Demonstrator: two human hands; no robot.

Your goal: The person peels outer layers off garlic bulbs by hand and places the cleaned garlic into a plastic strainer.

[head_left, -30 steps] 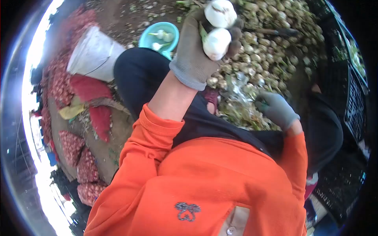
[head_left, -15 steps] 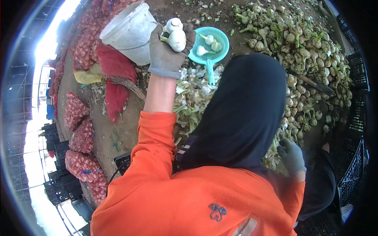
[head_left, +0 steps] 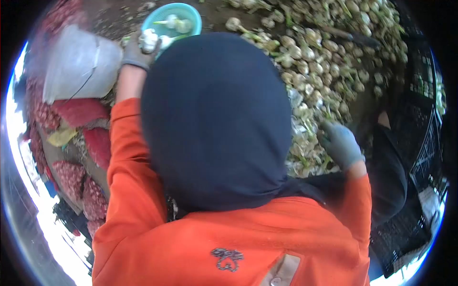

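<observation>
My left hand [head_left: 137,51], in a grey-brown glove, is closed around a white garlic bulb [head_left: 149,41] at the near rim of a turquoise plastic colander [head_left: 197,20]. More trimmed garlic bulbs [head_left: 182,26] with short stems lie inside the colander. My raised knee [head_left: 214,119] in dark cloth hides the colander's handle and part of the floor. On the right, my right hand [head_left: 341,144] wears a grey glove with dark fingertips. Its fingers are curled beside loose peelings [head_left: 305,152]; what they hold, if anything, is hidden.
A big heap of untrimmed garlic [head_left: 329,66] spreads at upper right, with a wooden-handled tool [head_left: 350,36] lying on it. A whitish bucket [head_left: 81,64] stands left of my left hand. Red net sacks [head_left: 71,178] are at far left, black crates [head_left: 422,78] at far right.
My left hand, earlier raised with two garlic bulbs in its palm, has gone down to the colander. My right hand stays curled near the peelings. The whole view has shifted.
</observation>
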